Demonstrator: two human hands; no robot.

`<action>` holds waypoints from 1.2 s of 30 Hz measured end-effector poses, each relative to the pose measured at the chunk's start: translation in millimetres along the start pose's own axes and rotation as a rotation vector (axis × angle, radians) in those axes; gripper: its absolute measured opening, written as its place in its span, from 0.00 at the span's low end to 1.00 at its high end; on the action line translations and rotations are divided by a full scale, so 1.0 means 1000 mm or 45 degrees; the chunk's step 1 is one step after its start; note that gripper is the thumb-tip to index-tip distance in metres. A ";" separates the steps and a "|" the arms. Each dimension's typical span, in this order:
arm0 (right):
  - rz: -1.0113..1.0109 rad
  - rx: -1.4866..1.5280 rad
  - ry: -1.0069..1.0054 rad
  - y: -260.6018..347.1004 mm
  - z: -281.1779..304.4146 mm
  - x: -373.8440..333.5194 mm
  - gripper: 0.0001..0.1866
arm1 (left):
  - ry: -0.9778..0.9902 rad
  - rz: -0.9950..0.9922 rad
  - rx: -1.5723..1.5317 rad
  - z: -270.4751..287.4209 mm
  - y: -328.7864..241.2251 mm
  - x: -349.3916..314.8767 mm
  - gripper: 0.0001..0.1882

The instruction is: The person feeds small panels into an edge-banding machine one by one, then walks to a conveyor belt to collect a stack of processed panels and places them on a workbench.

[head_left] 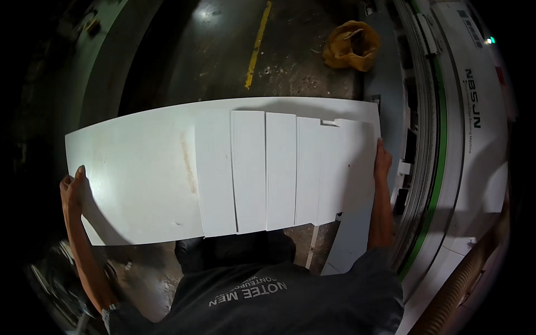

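A long white board (139,178) spans the space in front of my body, held up at both ends. My left hand (73,187) grips its left edge, thumb on top and fingers mostly hidden beneath. At the right end my right hand (382,159) is closed round the edge; its fingertips are hidden. Several narrower white panels (248,167) lie overlapping like steps on the right half of the board. The rightmost panel (349,162) has a small notch in its far edge. A brownish smear marks the long board near its middle.
A white machine (474,61) with a green stripe runs along my right side. Beyond the board, a yellow sack (352,47) stands on the floor near a painted yellow line (258,47). A ribbed hose (455,296) lies at the lower right.
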State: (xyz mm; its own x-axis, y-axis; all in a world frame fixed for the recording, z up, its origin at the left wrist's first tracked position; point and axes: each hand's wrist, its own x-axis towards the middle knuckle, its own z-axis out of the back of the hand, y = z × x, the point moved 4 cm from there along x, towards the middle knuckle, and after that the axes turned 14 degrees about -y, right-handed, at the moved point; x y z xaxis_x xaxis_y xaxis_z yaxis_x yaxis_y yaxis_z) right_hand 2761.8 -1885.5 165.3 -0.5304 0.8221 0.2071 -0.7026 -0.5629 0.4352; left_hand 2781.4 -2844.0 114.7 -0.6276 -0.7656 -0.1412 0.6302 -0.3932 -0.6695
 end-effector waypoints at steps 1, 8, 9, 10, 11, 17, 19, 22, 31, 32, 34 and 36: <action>0.013 0.011 -0.007 0.009 -0.005 0.012 0.41 | -0.002 0.012 -0.022 0.000 -0.010 -0.003 0.31; 0.049 0.236 0.083 0.043 -0.042 0.077 0.40 | -0.002 0.034 -0.089 -0.002 -0.039 -0.013 0.31; 0.102 0.287 0.091 0.051 -0.045 0.082 0.40 | -0.015 0.065 -0.060 -0.004 -0.038 -0.018 0.30; 0.134 0.344 0.102 0.056 -0.044 0.081 0.39 | -0.030 0.079 -0.019 0.006 -0.047 -0.021 0.29; 0.126 0.363 0.086 0.059 -0.048 0.096 0.39 | 0.027 -0.021 -0.113 0.002 -0.075 -0.029 0.23; 0.130 0.209 0.102 0.099 -0.093 0.190 0.41 | 0.088 0.095 -0.179 -0.015 -0.172 -0.024 0.20; 0.129 0.234 0.075 0.127 -0.111 0.225 0.40 | 0.010 0.066 -0.227 -0.036 -0.212 -0.010 0.19; 0.136 0.199 0.030 0.169 -0.154 0.263 0.40 | -0.034 0.078 -0.243 -0.080 -0.248 0.030 0.21; 0.233 0.094 -0.110 0.339 -0.239 0.425 0.42 | -0.168 0.114 -0.309 -0.202 -0.354 0.142 0.25; 0.229 0.114 -0.096 0.362 -0.246 0.439 0.42 | -0.201 0.108 -0.313 -0.214 -0.370 0.161 0.25; 0.214 0.130 -0.099 0.394 -0.264 0.475 0.42 | -0.105 0.105 -0.326 -0.247 -0.413 0.188 0.25; 0.278 0.166 -0.123 0.417 -0.289 0.506 0.41 | 0.023 0.110 -0.303 -0.272 -0.463 0.213 0.25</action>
State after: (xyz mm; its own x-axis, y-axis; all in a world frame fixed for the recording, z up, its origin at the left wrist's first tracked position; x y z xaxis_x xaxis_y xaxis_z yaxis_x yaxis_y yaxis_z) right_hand 2063.1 -1729.5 198.0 -0.6107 0.6900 0.3884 -0.5059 -0.7174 0.4789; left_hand 2231.2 -2686.4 196.1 -0.5857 -0.7811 -0.2166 0.5578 -0.1945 -0.8069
